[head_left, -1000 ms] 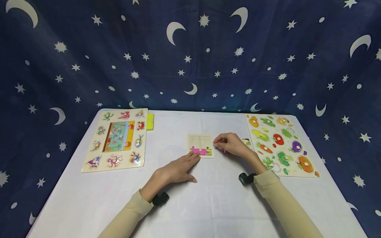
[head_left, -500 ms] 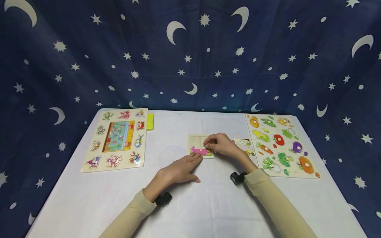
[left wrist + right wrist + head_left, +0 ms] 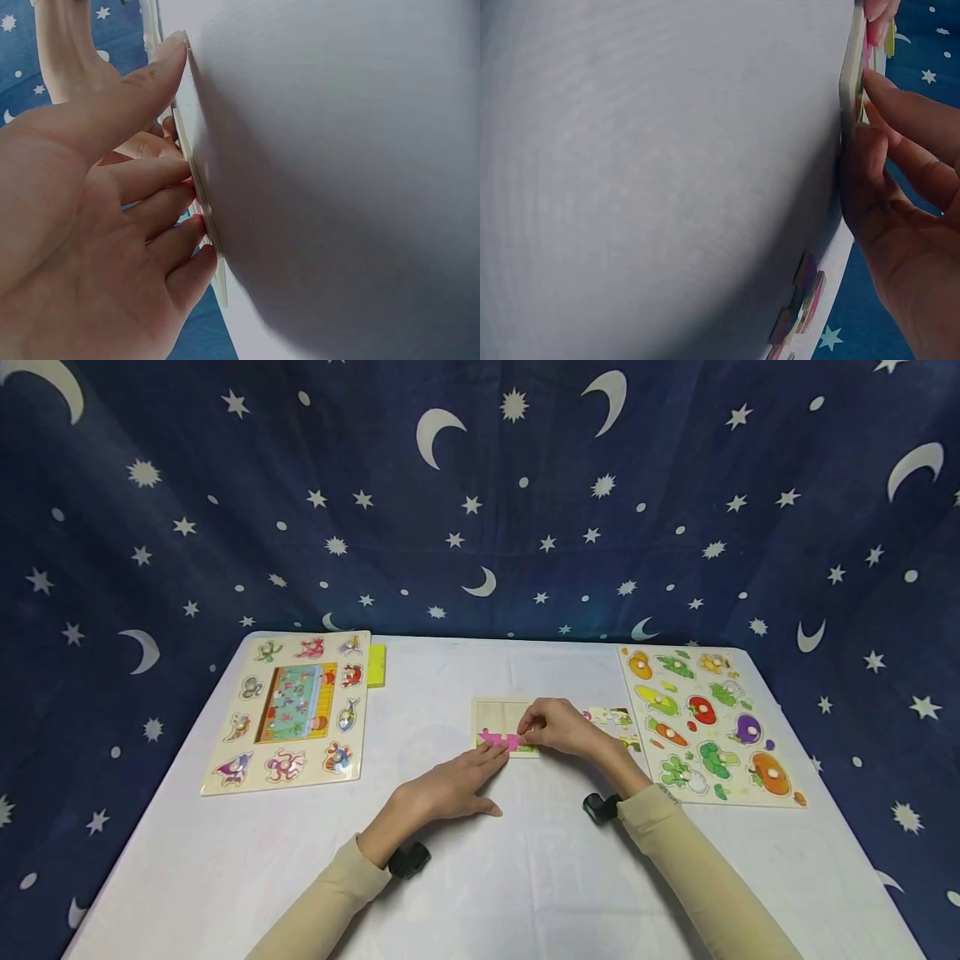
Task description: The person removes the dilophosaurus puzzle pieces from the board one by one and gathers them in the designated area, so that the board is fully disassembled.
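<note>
In the head view a small wooden puzzle tray [image 3: 491, 714] lies mid-table, with pink puzzle pieces [image 3: 491, 737] along its near side. My left hand [image 3: 450, 789] rests its straight fingertips on the tray's near edge and the pink pieces, thumb spread out to the side. At the tray's right side, my right hand [image 3: 564, 728] pinches a small puzzle piece, mostly hidden by the fingers, down against the row. The right wrist view has thumb and index finger right at the tray's edge [image 3: 849, 94]. Several loose puzzle pieces [image 3: 617, 717] lie just right of that hand.
A sea-animal peg board [image 3: 258, 756] is at the left, a yellow block [image 3: 377, 666] beside its upper right edge. On the right lies a vegetable peg board [image 3: 738, 787], next to the loose pieces. A starry dark-blue cloth [image 3: 480, 527] hangs behind the table.
My right hand has moved left from beside the tray to over its right side, uncovering the loose pieces. The left hand stays on the tray's near edge.
</note>
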The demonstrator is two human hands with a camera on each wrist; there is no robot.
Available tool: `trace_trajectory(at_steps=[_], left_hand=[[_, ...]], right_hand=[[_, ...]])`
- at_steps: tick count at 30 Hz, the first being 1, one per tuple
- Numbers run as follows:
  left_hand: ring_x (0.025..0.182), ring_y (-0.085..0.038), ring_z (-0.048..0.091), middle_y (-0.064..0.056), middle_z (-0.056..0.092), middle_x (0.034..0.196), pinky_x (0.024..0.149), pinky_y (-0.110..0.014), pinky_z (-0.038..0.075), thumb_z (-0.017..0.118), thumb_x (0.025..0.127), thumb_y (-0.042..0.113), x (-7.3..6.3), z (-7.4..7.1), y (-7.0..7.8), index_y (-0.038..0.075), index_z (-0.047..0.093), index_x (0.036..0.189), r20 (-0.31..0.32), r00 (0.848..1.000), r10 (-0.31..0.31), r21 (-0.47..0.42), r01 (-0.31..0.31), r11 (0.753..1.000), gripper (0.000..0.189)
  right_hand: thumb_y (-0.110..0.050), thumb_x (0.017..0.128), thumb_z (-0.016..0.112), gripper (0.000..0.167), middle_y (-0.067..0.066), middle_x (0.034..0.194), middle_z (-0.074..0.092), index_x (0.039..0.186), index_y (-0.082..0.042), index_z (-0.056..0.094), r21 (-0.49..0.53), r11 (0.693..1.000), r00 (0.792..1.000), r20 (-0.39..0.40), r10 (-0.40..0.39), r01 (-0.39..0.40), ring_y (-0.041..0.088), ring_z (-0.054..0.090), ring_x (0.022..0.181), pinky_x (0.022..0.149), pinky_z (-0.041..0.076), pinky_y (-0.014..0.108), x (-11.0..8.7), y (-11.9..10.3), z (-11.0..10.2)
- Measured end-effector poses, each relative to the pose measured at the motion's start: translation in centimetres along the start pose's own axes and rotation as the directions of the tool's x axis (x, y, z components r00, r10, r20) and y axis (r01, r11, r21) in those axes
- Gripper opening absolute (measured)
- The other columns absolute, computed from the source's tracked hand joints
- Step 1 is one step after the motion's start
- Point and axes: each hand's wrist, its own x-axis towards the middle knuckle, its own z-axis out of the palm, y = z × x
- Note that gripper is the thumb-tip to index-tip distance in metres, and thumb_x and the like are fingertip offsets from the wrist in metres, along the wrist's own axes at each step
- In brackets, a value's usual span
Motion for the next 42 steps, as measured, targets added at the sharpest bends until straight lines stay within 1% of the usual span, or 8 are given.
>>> trace_trajectory(at_steps=[3,8,14,21,26,29,34,42], left_hand=[[0.160,-0.027,0.016,-0.008,0.021,0.172,0.127,-0.044,0.024,0.073,0.096,0.037,-0.04,-0.05,0.03,0.008,0.028,0.163,0.001,1.000,0.002,-0.005,-0.002,1.000,0.085],[0.160,-0.028,0.017,-0.008,0.022,0.171,0.127,-0.045,0.024,0.072,0.097,0.035,-0.13,-0.20,0.18,0.007,0.029,0.163,-0.004,1.000,0.001,-0.009,-0.001,1.000,0.084],[0.160,-0.027,0.017,-0.009,0.022,0.171,0.127,-0.046,0.024,0.072,0.097,0.034,-0.10,-0.30,0.39,0.007,0.028,0.163,0.008,1.000,-0.001,-0.029,0.002,1.000,0.083],[0.160,-0.028,0.017,-0.010,0.022,0.171,0.127,-0.046,0.025,0.073,0.097,0.032,-0.03,-0.23,0.51,0.007,0.029,0.163,0.015,1.000,-0.013,-0.028,0.013,1.000,0.083],[0.160,-0.028,0.016,-0.011,0.022,0.171,0.127,-0.046,0.024,0.072,0.097,0.032,-0.05,-0.20,0.48,0.006,0.029,0.163,0.012,1.000,-0.011,-0.024,0.011,1.000,0.083],[0.160,-0.028,0.017,-0.011,0.022,0.171,0.127,-0.045,0.024,0.073,0.097,0.032,0.01,-0.13,0.46,0.006,0.029,0.162,0.008,1.000,-0.008,-0.013,0.008,1.000,0.083],[0.160,-0.027,0.016,-0.008,0.021,0.172,0.127,-0.045,0.024,0.072,0.097,0.034,0.05,-0.04,0.40,0.008,0.027,0.163,0.013,1.000,-0.013,-0.006,0.013,1.000,0.084],[0.160,-0.029,0.017,-0.009,0.022,0.171,0.127,-0.047,0.024,0.073,0.096,0.034,0.00,-0.11,0.55,0.007,0.029,0.163,0.010,1.000,-0.002,-0.011,0.002,1.000,0.085]], right_hand=[[-0.011,0.085,0.083,0.010,0.002,0.084,0.066,0.091,-0.007,0.076,-0.003,1.000,1.000,0.004,0.015,-0.015,0.009,0.055,0.072,0.068,0.046,0.025,-0.06,0.04,-0.01],[-0.012,0.085,0.084,0.017,0.003,0.088,0.066,0.100,-0.005,0.076,-0.022,0.999,0.999,0.000,0.034,-0.034,0.010,0.056,0.073,0.068,0.047,0.025,-0.05,-0.02,-0.02],[-0.008,0.083,0.084,0.013,0.004,0.086,0.065,0.094,-0.005,0.077,-0.039,0.999,1.000,-0.010,0.013,-0.014,0.010,0.056,0.072,0.068,0.047,0.025,-0.13,-0.18,-0.05],[-0.010,0.083,0.084,0.016,0.003,0.086,0.064,0.096,-0.005,0.075,0.005,0.999,0.999,-0.003,0.051,-0.051,0.009,0.055,0.072,0.068,0.045,0.025,-0.13,0.12,0.11],[-0.009,0.085,0.083,0.014,0.003,0.082,0.064,0.094,-0.006,0.073,0.043,0.998,0.999,0.010,0.052,-0.053,0.011,0.055,0.069,0.065,0.045,0.025,-0.11,0.19,0.16],[-0.010,0.086,0.082,0.016,0.002,0.082,0.066,0.099,-0.005,0.073,0.064,0.996,0.998,0.017,0.058,-0.059,0.011,0.054,0.070,0.067,0.045,0.026,-0.19,0.18,0.19],[-0.013,0.086,0.083,0.029,0.001,0.081,0.065,0.110,-0.001,0.071,0.049,0.997,0.998,0.026,0.062,-0.063,0.011,0.054,0.071,0.072,0.046,0.027,-0.35,-0.07,0.10],[-0.013,0.086,0.082,0.017,0.000,0.078,0.065,0.099,-0.005,0.075,0.025,0.997,0.997,0.029,0.077,-0.078,0.010,0.054,0.072,0.074,0.046,0.028,-0.58,-0.03,-0.20]])
